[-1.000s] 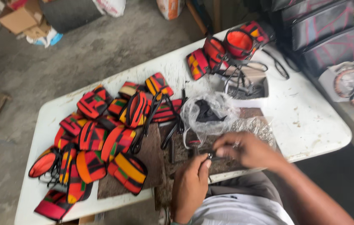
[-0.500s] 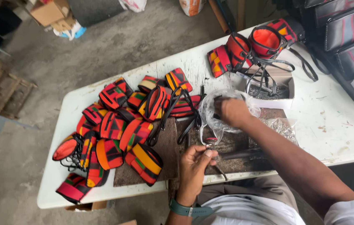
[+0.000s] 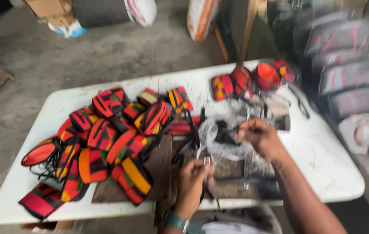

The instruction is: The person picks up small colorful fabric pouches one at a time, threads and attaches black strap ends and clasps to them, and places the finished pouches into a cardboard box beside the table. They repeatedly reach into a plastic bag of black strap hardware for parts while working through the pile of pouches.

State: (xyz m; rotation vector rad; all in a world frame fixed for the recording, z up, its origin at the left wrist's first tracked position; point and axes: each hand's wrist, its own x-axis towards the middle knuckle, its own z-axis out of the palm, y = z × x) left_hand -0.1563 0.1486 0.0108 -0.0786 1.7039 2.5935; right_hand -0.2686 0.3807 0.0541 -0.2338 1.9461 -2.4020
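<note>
Bag: clear plastic bag [image 3: 219,141] of dark fittings sits mid-table, just right of the pouch pile.
Right hand: my right hand [image 3: 260,138] is at the bag's right edge, fingers pinched on something small; too blurred to name.
Left hand: my left hand [image 3: 193,182] is at the near edge, clenched around a small metal piece [image 3: 206,161].
Pouches: red, orange and green fabric pouches [image 3: 106,138] heaped left on the white table [image 3: 323,164].
</note>
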